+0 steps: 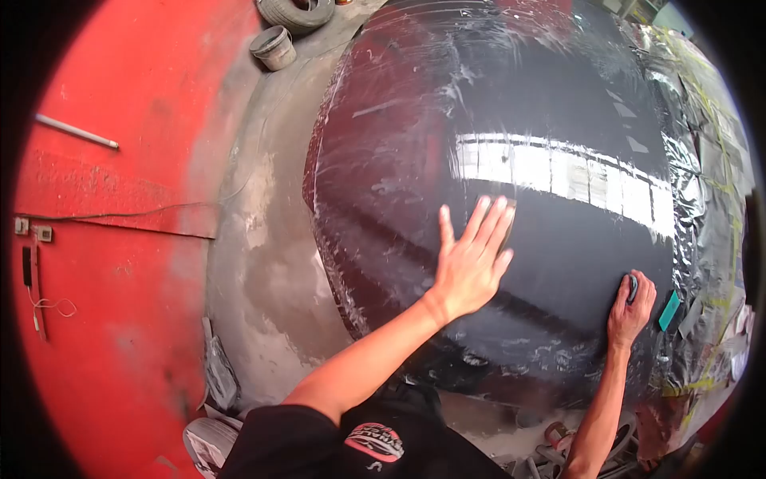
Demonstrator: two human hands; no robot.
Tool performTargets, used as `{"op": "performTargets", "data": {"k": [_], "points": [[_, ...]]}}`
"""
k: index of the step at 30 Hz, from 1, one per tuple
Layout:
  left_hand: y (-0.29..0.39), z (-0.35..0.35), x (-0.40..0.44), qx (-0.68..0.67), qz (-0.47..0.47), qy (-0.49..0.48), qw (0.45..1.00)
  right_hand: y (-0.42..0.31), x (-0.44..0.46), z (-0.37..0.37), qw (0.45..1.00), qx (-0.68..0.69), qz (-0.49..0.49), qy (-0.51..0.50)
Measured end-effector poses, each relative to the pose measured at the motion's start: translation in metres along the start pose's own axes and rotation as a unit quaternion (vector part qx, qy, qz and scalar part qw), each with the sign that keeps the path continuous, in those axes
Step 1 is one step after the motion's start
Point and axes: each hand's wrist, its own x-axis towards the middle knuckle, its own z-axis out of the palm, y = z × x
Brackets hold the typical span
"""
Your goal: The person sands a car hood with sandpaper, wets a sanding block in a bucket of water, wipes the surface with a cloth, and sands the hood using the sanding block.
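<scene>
A large, wet, glossy dark car panel [542,255] fills the middle, streaked with whitish residue and reflecting a bright window. My left hand [471,259] is over its middle, palm down with fingers spread; whether it presses on the surface is hard to tell. Near the panel's right edge, my right hand [630,311] has its fingers curled round a small dark block [633,288]. A green flat strip [669,311] lies just right of that hand, beside a grey flat piece [690,318].
Plastic sheeting and masking tape [710,199] cover the area at right. A red wall [120,176] stands at left beyond the wet concrete floor [279,263]. A bucket [274,49] and a tyre [297,14] are at the back; cluttered items [558,439] lie below the panel.
</scene>
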Motion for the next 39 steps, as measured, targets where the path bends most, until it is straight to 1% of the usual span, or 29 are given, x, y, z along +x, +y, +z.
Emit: {"op": "performTargets", "data": {"k": [1, 2, 3, 4, 5, 6, 7, 9, 10, 11, 12, 13, 15, 16, 17, 18, 19, 21, 22, 23, 25, 27, 29, 30, 31, 33, 35, 37, 39], "points": [[-0.009, 0.002, -0.026, 0.009, 0.009, -0.008, 1.0, 0.001, 0.0, 0.0, 1.0, 0.0, -0.005, 0.007], [-0.025, -0.011, -0.027, 0.03, -0.012, 0.0, 0.999, 0.005, -0.001, 0.0, 1.0, 0.018, -0.007, 0.001], [-0.048, -0.021, -0.017, 0.021, -0.055, 0.034, 0.998, -0.001, 0.005, -0.002, 0.999, 0.033, -0.015, -0.002], [-0.078, -0.027, 0.001, 0.033, -0.113, 0.065, 0.991, -0.014, 0.014, -0.002, 0.999, 0.049, -0.023, -0.005], [-0.116, -0.026, 0.02, 0.02, -0.2, 0.084, 0.976, -0.03, 0.023, 0.0, 0.997, 0.066, -0.03, -0.01], [-0.154, -0.019, 0.034, 0.021, -0.277, 0.092, 0.956, -0.054, 0.034, -0.002, 0.994, 0.079, 0.022, -0.065], [-0.159, -0.027, 0.039, -0.016, -0.326, 0.07, 0.943, -0.081, 0.045, -0.001, 0.986, 0.092, 0.074, -0.119], [-0.11, -0.011, 0.023, 0.014, -0.304, 0.106, 0.947, -0.126, 0.066, 0.017, 0.982, 0.077, 0.036, -0.17], [-0.069, 0.005, -0.002, 0.081, -0.221, 0.121, 0.964, -0.151, 0.075, 0.029, 0.977, 0.081, 0.018, -0.195], [-0.021, 0.007, -0.026, 0.083, -0.171, 0.106, 0.976, -0.177, 0.085, 0.044, 0.971, 0.087, -0.003, -0.221], [0.019, -0.008, -0.048, 0.008, -0.141, 0.043, 0.989, -0.199, 0.095, 0.064, 0.969, 0.086, -0.033, -0.231], [0.026, 0.02, -0.069, -0.032, -0.089, 0.079, 0.992, -0.22, 0.1, 0.084, 0.964, 0.086, -0.064, -0.242], [-0.001, 0.009, -0.071, -0.002, -0.062, 0.06, 0.996, -0.262, 0.107, 0.112, 0.966, 0.088, -0.129, -0.208], [-0.025, 0.005, -0.064, 0.046, -0.108, 0.084, 0.99, -0.276, 0.111, 0.119, 0.965, 0.085, -0.13, -0.213], [-0.058, -0.005, -0.051, 0.053, -0.157, 0.108, 0.98, -0.286, 0.11, 0.124, 0.964, 0.08, -0.126, -0.22], [-0.092, -0.009, -0.036, 0.045, -0.198, 0.12, 0.972, -0.291, 0.108, 0.129, 0.962, 0.074, -0.124, -0.23], [-0.118, -0.018, -0.023, 0.004, -0.243, 0.109, 0.964, -0.286, 0.105, 0.133, 0.969, 0.063, -0.128, -0.202], [-0.124, -0.015, -0.01, -0.005, -0.29, 0.108, 0.951, -0.255, 0.099, 0.136, 0.98, 0.038, -0.127, -0.148], [-0.104, -0.009, -0.017, 0.011, -0.276, 0.118, 0.954, -0.235, 0.097, 0.133, 0.98, 0.045, -0.144, -0.126], [-0.074, -0.004, -0.028, 0.027, -0.259, 0.134, 0.956, -0.219, 0.093, 0.129, 0.984, 0.017, -0.162, -0.075], [-0.01, 0.0, -0.068, 0.016, -0.146, 0.105, 0.984, -0.19, 0.081, 0.126, 0.987, 0.022, -0.156, -0.019], [-0.001, 0.007, -0.088, -0.001, -0.072, 0.093, 0.993, -0.186, 0.068, 0.118, 0.991, 0.013, -0.131, -0.031], [-0.048, -0.013, -0.078, 0.0, -0.057, 0.065, 0.996, -0.184, 0.063, 0.114, 0.992, 0.011, -0.116, -0.038], [-0.081, -0.027, -0.062, 0.034, -0.096, 0.075, 0.992, -0.185, 0.059, 0.113, 0.993, 0.011, -0.11, -0.039], [-0.122, -0.022, -0.04, 0.048, -0.142, 0.115, 0.982, -0.186, 0.057, 0.113, 0.994, 0.012, -0.104, -0.04], [-0.197, -0.03, 0.002, 0.012, -0.2, 0.08, 0.976, -0.193, 0.056, 0.113, 0.995, -0.003, -0.097, -0.038], [-0.205, -0.03, 0.01, 0.005, -0.21, 0.058, 0.976, -0.196, 0.057, 0.112, 0.995, -0.018, -0.092, -0.035], [-0.173, -0.03, -0.023, -0.009, -0.154, 0.079, 0.985, -0.2, 0.061, 0.112, 0.995, -0.025, -0.093, -0.027], [-0.147, -0.035, -0.067, -0.027, -0.083, 0.041, 0.995, -0.203, 0.059, 0.111, 0.995, -0.033, -0.088, -0.032]]}}
